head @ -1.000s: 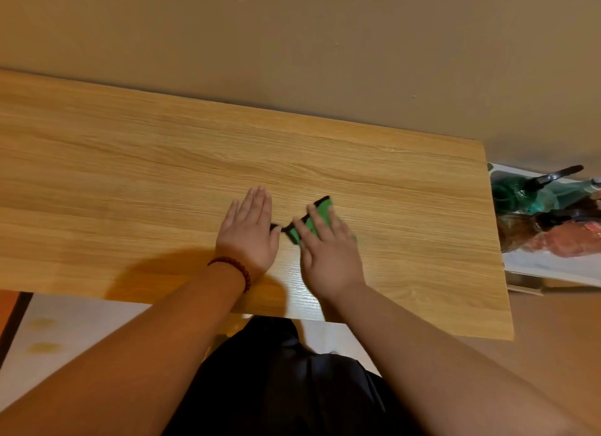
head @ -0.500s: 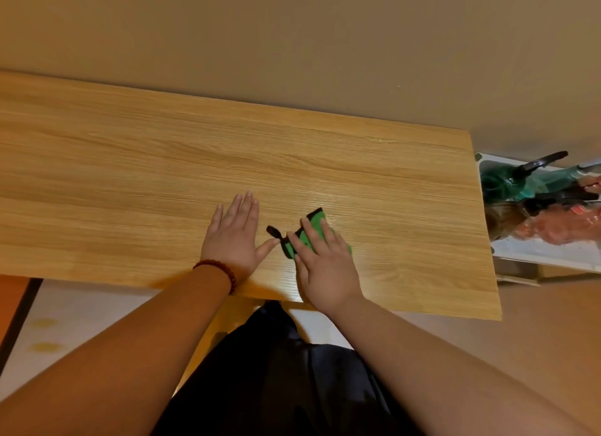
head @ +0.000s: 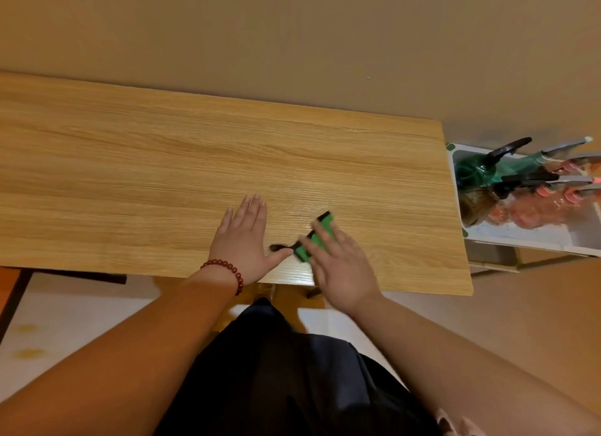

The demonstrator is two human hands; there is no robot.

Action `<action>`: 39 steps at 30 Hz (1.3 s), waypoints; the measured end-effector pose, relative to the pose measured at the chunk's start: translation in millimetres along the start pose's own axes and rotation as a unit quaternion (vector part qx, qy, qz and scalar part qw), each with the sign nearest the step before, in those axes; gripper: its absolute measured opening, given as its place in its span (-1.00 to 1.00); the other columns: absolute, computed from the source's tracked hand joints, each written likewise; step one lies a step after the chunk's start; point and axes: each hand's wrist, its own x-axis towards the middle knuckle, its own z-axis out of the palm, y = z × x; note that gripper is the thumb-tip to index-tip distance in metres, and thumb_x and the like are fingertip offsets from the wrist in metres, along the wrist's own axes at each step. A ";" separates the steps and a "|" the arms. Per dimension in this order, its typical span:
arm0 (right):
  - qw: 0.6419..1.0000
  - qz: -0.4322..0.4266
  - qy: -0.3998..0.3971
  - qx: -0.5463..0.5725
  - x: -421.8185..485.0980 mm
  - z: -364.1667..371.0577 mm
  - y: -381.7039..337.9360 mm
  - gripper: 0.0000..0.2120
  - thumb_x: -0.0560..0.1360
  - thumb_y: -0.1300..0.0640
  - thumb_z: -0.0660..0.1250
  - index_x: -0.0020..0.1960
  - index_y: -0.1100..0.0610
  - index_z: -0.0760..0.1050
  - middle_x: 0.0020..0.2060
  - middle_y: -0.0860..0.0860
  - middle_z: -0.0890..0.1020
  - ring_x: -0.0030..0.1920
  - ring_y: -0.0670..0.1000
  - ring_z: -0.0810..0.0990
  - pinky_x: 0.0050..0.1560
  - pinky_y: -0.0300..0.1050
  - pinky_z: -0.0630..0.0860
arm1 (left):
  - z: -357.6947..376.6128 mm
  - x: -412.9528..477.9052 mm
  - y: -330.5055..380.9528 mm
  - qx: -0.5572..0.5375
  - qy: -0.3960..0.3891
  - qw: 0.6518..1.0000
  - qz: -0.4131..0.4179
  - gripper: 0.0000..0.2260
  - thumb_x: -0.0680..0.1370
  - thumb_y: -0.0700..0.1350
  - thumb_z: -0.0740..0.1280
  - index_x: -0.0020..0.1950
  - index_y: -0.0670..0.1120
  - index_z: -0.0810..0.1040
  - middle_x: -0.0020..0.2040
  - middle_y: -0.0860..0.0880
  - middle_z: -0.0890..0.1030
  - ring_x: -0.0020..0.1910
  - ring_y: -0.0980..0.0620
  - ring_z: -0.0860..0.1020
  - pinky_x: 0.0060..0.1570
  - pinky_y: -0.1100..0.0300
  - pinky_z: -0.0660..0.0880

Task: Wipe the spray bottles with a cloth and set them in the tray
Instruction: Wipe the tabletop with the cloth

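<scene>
Cloth (head: 325, 223) pinned to the desk (head: 130, 175) under the right grip (head: 338, 266).
Nearest, dark clothing (head: 292, 370) at the desk's front edge. Left grip (head: 242, 240) open, fingers straight, palm down on bare wood, thumb tip just beside the cloth's black loop (head: 278, 247); red bead bracelet (head: 229, 270) on that wrist. Right grip likewise open, straight fingers pressing the green cloth. Past the desk's right end, white tray (head: 527, 237) holding green, brown and red spray bottles (head: 474, 172). Tan wall (head: 292, 45) behind.

Wooden table (head: 130, 175) carries a green cloth (head: 321, 228) under the right hand (head: 340, 268), left hand (head: 244, 240) flat alongside
</scene>
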 end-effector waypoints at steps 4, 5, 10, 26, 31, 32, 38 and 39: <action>0.956 0.288 0.024 0.050 -3.6 -20.1 59.3 -0.55 0.66 0.04 -0.03 0.55 -0.04 0.13 0.56 0.06 0.05 0.55 0.14 -0.04 0.51 0.00 -0.06 | 6.1 -9.4 -0.1 0.006 -0.003 1.000 0.002 -0.12 0.49 0.44 -0.04 0.56 -0.11 -0.28 0.56 -0.03 -0.30 0.54 0.05 -0.28 0.45 0.09 -0.34; 0.941 0.332 0.021 0.062 -5.0 -22.8 65.1 -0.54 0.66 0.02 -0.05 0.56 -0.05 0.07 0.57 0.03 -0.02 0.56 0.12 -0.10 0.52 0.00 -0.09 | 7.1 -11.0 1.3 0.004 -0.004 1.000 -0.001 -0.12 0.50 0.44 -0.05 0.56 -0.11 -0.28 0.56 -0.04 -0.30 0.54 0.05 -0.28 0.45 0.09 -0.34; 0.990 0.139 0.010 0.035 -15.4 -3.7 8.1 -0.49 0.58 0.02 -0.07 0.52 -0.03 0.20 0.53 0.10 0.15 0.53 0.21 0.07 0.48 0.10 -0.09 | 9.3 -11.6 7.7 0.003 -0.007 1.000 -0.010 -0.14 0.51 0.40 -0.05 0.56 -0.13 -0.24 0.57 -0.07 -0.27 0.55 0.02 -0.26 0.46 0.06 -0.31; 0.998 0.016 -0.053 0.036 27.3 -15.6 -24.5 -0.51 0.65 -0.02 -0.05 0.56 -0.12 -0.05 0.57 -0.01 -0.12 0.55 0.13 -0.20 0.49 0.06 -0.21 | -2.5 -8.2 -26.6 -0.002 0.046 0.999 0.009 0.02 0.37 0.55 -0.05 0.58 -0.14 -0.14 0.58 -0.05 -0.19 0.56 0.04 -0.19 0.46 0.09 -0.29; 0.993 0.097 -0.062 0.007 67.0 -29.9 10.4 -0.52 0.66 -0.02 -0.12 0.57 -0.08 -0.07 0.57 0.03 -0.11 0.55 0.12 -0.17 0.50 0.02 -0.14 | -15.9 -1.0 -67.6 0.023 0.019 0.998 -0.047 -0.01 0.43 0.47 0.10 0.57 -0.16 -0.16 0.59 -0.09 -0.19 0.56 -0.01 -0.17 0.47 0.08 -0.27; 0.985 0.161 -0.057 0.030 74.7 -36.0 22.0 -0.52 0.66 -0.01 -0.11 0.57 -0.09 -0.06 0.57 0.03 -0.11 0.55 0.13 -0.17 0.51 0.02 -0.13 | -16.4 1.5 -71.9 0.012 0.015 0.998 -0.053 -0.01 0.42 0.47 0.12 0.57 -0.15 -0.16 0.59 -0.09 -0.19 0.56 -0.01 -0.18 0.47 0.08 -0.27; 0.998 0.037 -0.044 0.034 80.8 -18.9 -35.6 -0.51 0.61 -0.01 -0.05 0.54 -0.11 0.11 0.56 0.01 0.04 0.55 0.17 -0.06 0.51 0.12 -0.04 | -18.5 12.9 -83.8 -0.050 0.002 0.998 -0.043 0.03 0.39 0.44 0.26 0.58 -0.12 -0.12 0.59 -0.05 -0.18 0.56 0.01 -0.18 0.48 0.10 -0.28; 0.998 -0.013 -0.046 0.033 78.5 -13.9 -53.3 -0.51 0.59 -0.03 -0.07 0.52 -0.11 0.18 0.55 0.02 0.11 0.54 0.19 0.00 0.49 0.14 -0.03 | -18.3 12.3 -87.1 -0.054 0.004 0.998 -0.038 0.02 0.39 0.45 0.25 0.58 -0.10 -0.13 0.59 -0.03 -0.19 0.56 0.04 -0.19 0.47 0.11 -0.30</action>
